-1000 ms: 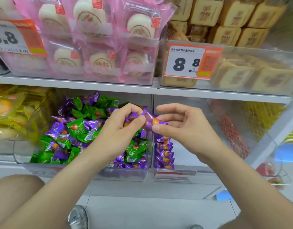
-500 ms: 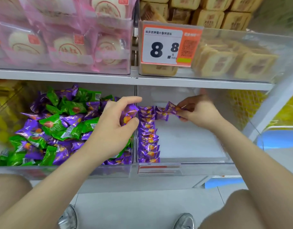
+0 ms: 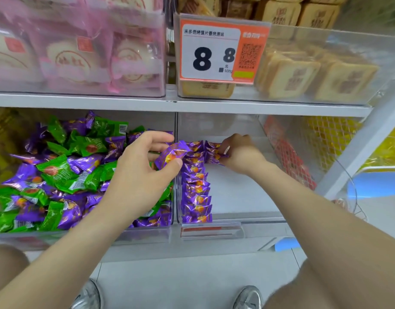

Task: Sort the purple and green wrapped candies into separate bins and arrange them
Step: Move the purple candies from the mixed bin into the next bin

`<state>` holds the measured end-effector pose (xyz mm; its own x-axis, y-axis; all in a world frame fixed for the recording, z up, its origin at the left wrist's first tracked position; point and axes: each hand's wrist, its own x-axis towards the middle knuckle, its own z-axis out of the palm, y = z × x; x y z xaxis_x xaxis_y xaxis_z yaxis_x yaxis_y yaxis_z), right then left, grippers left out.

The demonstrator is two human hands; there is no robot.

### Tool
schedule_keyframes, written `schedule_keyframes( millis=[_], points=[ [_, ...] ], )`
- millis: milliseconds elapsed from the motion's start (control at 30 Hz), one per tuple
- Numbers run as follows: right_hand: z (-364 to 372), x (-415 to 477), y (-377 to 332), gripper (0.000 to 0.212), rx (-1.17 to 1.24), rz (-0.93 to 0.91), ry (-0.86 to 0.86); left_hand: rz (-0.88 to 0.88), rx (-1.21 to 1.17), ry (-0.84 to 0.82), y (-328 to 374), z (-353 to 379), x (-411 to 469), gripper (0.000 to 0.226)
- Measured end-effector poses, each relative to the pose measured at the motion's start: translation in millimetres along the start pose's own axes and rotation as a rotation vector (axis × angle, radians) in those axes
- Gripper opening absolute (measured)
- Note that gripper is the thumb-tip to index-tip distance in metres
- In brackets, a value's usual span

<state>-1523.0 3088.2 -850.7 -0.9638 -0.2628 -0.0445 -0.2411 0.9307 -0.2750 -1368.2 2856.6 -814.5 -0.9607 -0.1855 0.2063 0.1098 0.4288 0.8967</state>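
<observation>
Candy in purple and green wrappers lies as a mixed heap (image 3: 58,175) in the left bin (image 3: 80,238). In the right bin (image 3: 243,197), a row of purple candies (image 3: 196,192) runs front to back along the left wall. The left hand (image 3: 143,175) pinches a purple candy (image 3: 173,156) between thumb and fingers, above the divider (image 3: 175,128) between the bins. The right hand (image 3: 243,155) grips the end of another purple candy (image 3: 214,157) at the back of the right bin, just beside the row's far end.
</observation>
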Motion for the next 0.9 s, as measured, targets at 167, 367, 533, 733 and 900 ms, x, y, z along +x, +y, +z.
schedule_keyframes(
  millis=[167,367,533,733,900],
  points=[
    [0,-1,-1,0.012,-0.003,0.055,0.015,0.019,0.009,0.009,5,-1,-2,0.031],
    [-2,-4,10,0.034,0.030,0.064,0.082,0.124,0.085,-0.005,14,-5,-6,0.029],
    [-24,-32,-8,0.017,0.202,-0.036,0.238,0.189,0.106,-0.037,17,-7,-8,0.034],
    [-63,-104,-54,0.014,0.900,-0.317,-0.261,0.304,0.096,-0.080,24,-5,-10,0.037],
    [-60,-88,-24,0.006,1.016,-0.152,-0.114,0.212,0.096,-0.100,19,-2,-10,0.040]
  ],
)
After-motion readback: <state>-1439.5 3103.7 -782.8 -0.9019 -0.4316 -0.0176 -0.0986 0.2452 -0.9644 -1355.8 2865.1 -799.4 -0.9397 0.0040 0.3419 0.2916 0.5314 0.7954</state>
